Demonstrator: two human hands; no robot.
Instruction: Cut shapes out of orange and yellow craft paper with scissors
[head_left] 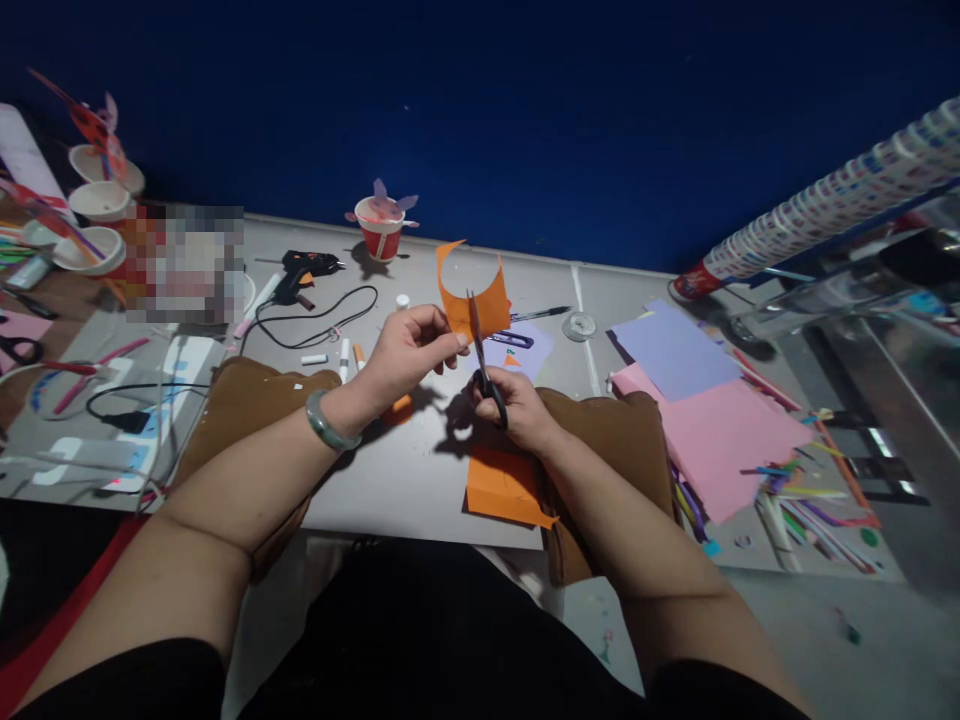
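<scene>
My left hand (412, 350) pinches the lower edge of an orange paper (484, 305) and holds it above the table. A large rounded piece is cut out of the paper's upper side, leaving thin points at its corners. My right hand (514, 405) is closed around the handles of a pair of scissors (480, 345). Their blades point up and lie against the paper; whether they are parted I cannot tell. Below my right hand, another orange sheet (506, 488) lies near the table's front edge, partly under my wrist.
A red paper cup (380, 235) with pink shapes stands at the back. A black glue gun (307, 270) and its cord lie left, near a white power strip (176, 400). Purple (675, 350) and pink sheets (720, 430) lie right, beside a long stack of cups (832, 200).
</scene>
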